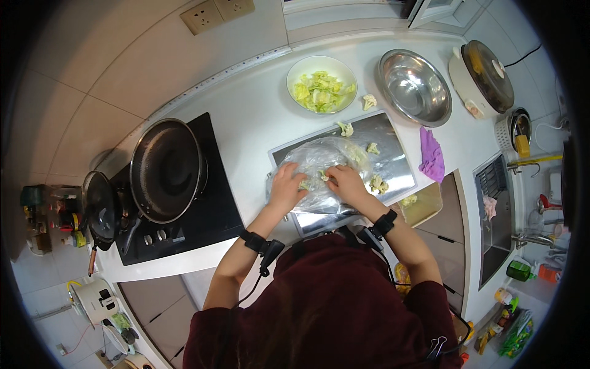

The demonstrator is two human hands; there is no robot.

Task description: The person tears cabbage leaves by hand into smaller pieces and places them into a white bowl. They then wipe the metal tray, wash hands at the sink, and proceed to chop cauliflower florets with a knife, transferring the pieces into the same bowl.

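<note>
A clear plastic bag (318, 154) lies crumpled over a metal cutting board (396, 157), with pale cauliflower showing through its right part. My left hand (286, 188) rests on the bag's left side, fingers bent, beside a small pale-green piece. Fingertips of my right hand (346, 183) pinch a small cauliflower piece (324, 175) over the bag. Loose cauliflower florets lie on the board: one (379, 184) right of my right hand, one (373, 148) further up and one (345, 129) near the top edge. Another floret (369, 102) sits on the counter beyond the board.
Behind the board stand a white bowl (293, 94) of torn lettuce and a steel bowl (415, 87). A purple cloth (431, 154) lies at right, above an open bin (433, 207) holding scraps. A large pan (166, 170) is on the cooktop at left; the sink (495, 244) is far right.
</note>
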